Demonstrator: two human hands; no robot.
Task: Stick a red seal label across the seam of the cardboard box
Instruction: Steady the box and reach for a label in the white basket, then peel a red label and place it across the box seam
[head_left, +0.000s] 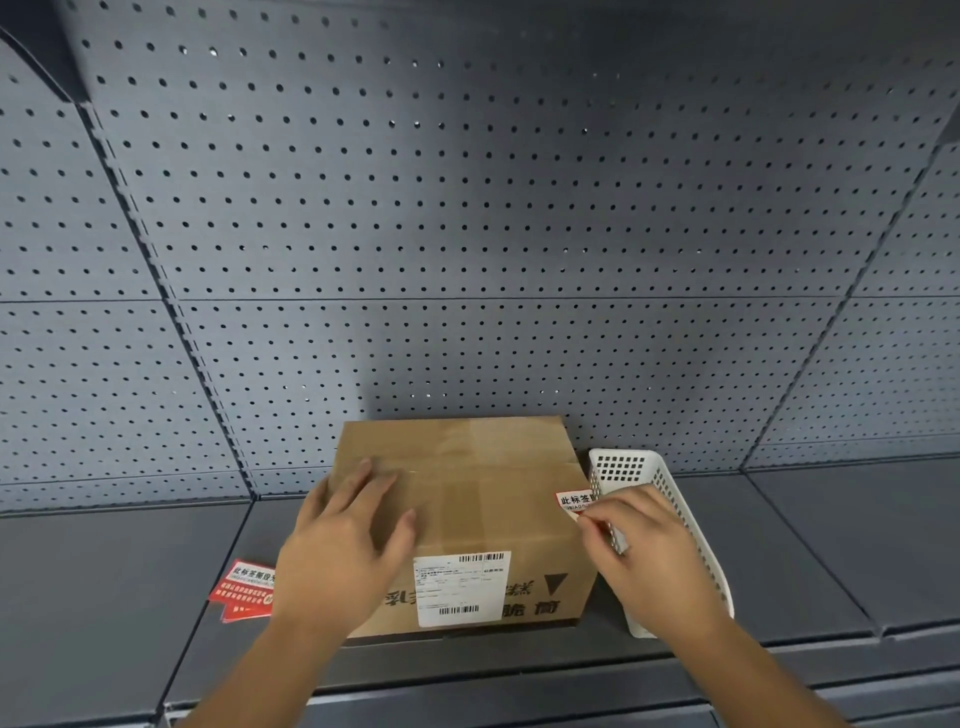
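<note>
On the shelf (130, 597) at far left, we saw a stack of spare red labels (243, 590) beside the cardboard box (467, 525). Our left hand (343, 540) lay flat on the box top, fingers (363, 483) spread apart, gripping nothing. The taped seam (488, 475) ran left-right across the lid. The red seal label (574, 501) sat at the box's right edge, just right of the seam end, pinched in our right hand (644, 551), thumb and forefinger closed on it. We judged the right hand nearer; label needed carrying leftward onto the seam. A white basket (675, 499) stood further right.
</note>
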